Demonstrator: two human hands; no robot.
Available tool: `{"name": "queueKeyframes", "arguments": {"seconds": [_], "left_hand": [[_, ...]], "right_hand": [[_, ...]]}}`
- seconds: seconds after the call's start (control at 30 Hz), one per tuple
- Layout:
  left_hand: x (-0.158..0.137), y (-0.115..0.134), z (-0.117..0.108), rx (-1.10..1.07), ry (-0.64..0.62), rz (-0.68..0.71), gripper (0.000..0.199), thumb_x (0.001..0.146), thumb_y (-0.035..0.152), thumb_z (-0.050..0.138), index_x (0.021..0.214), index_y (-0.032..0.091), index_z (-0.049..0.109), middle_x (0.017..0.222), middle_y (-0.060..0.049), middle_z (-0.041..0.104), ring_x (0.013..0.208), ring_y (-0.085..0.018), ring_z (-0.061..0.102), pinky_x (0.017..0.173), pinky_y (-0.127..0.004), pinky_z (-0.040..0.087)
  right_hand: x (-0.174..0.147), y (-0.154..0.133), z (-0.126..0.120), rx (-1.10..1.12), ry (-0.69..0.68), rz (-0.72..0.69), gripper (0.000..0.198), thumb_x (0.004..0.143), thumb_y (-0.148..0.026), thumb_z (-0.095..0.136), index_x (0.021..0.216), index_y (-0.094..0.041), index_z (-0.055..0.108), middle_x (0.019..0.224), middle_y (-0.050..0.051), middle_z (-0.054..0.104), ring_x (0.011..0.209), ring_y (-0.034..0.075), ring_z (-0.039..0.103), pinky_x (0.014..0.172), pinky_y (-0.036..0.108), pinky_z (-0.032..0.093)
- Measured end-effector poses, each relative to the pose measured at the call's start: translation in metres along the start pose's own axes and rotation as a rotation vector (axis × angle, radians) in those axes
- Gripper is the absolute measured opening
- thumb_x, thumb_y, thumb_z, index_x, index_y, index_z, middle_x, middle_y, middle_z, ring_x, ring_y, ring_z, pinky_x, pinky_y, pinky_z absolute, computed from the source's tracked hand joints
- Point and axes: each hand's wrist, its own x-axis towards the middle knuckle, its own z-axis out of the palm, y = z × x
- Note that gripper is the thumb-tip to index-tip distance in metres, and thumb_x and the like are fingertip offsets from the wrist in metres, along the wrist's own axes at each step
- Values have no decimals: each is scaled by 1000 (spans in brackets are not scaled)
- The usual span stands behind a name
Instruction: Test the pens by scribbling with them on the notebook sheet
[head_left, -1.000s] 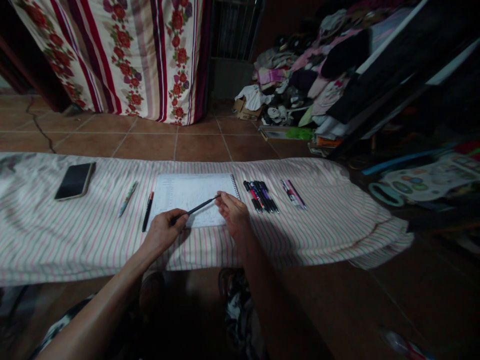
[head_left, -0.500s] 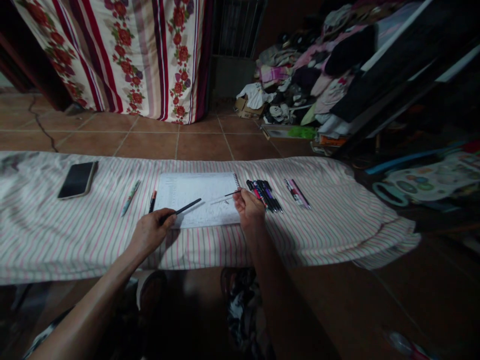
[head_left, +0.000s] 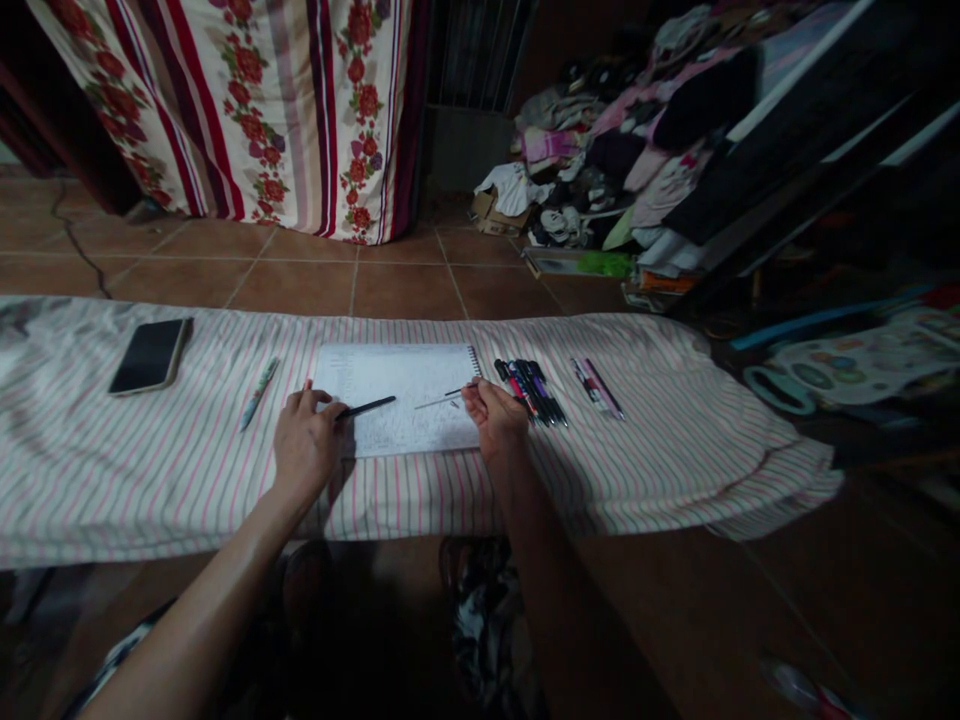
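Observation:
My left hand (head_left: 306,440) is closed on a black pen barrel (head_left: 371,407), which points right over the notebook. Its fingers also lie over another pen, whose orange end (head_left: 307,384) peeks out above them; whether they grip it is hidden. In a pinch, my right hand (head_left: 496,412) holds a thin pen refill (head_left: 439,402) above the right part of the page. The spiral notebook (head_left: 405,365) lies open and flat between both hands, with writing on it. Just right of my right hand is a row of several pens (head_left: 536,390).
Two pinkish pens (head_left: 598,388) lie farther right on the striped cloth (head_left: 690,450). A patterned pen (head_left: 259,395) and a phone (head_left: 151,356) lie to the left. Beyond are a floral curtain (head_left: 300,120) and a heap of clothes (head_left: 622,150).
My left hand has moved up and slightly left, onto the pen with the orange end, still holding the black barrel. My right hand has barely moved.

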Motion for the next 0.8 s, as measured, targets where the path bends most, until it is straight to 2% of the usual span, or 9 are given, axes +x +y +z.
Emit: {"name": "queueKeyframes", "arguments": {"seconds": [0.07, 0.17, 0.33, 0.47, 0.57, 0.7, 0.8], "left_hand": [[3, 3, 3, -9, -27, -4, 27, 78, 21, 47, 91, 17, 71, 97, -14, 62, 109, -33, 46, 89, -45, 39], [7, 6, 8, -44, -60, 20, 27, 77, 20, 48, 92, 16, 70, 90, -13, 64, 98, -30, 52, 96, -48, 32], [7, 10, 12, -5, -47, 56, 29, 78, 22, 46, 95, 15, 68, 90, -12, 64, 91, -27, 54, 101, -50, 26], [6, 16, 9, -52, 7, 54, 31, 83, 25, 41, 98, 14, 66, 96, -12, 64, 94, -26, 54, 98, -48, 30], [5, 26, 2, -213, 9, 33, 34, 87, 28, 36, 99, 13, 65, 97, -11, 65, 95, -24, 55, 89, -39, 40], [1, 47, -4, -478, -167, -78, 39, 87, 38, 39, 108, 14, 62, 92, -8, 69, 79, -19, 61, 73, -30, 46], [-1, 59, -3, -545, -312, -132, 37, 84, 37, 44, 108, 15, 62, 84, -7, 71, 72, -19, 63, 67, -29, 45]], "right_hand": [[-1, 0, 1, 10, 6, 20, 15, 65, -25, 71, 75, -15, 66, 68, 3, 67, 68, 13, 65, 58, 21, 52], [-6, -2, 4, 11, 1, 52, 12, 66, -23, 69, 73, -15, 66, 68, 3, 66, 66, 12, 65, 57, 19, 51], [-12, -4, 9, 15, -57, 74, 12, 67, -24, 69, 76, -16, 67, 70, 2, 66, 66, 11, 63, 55, 18, 50], [-15, -4, 11, 52, -92, 68, 11, 67, -22, 68, 75, -15, 66, 69, 1, 64, 62, 7, 61, 55, 15, 49], [-20, -5, 15, 57, -102, 87, 8, 68, -20, 66, 74, -14, 66, 67, 0, 63, 61, 6, 60, 54, 14, 49], [-30, -5, 22, 38, -141, 114, 10, 68, -20, 66, 74, -13, 65, 67, 0, 64, 60, 5, 59, 53, 13, 48], [-34, -3, 25, 13, -161, 128, 10, 68, -20, 65, 75, -13, 65, 67, 0, 63, 58, 5, 59, 52, 12, 48]]}}
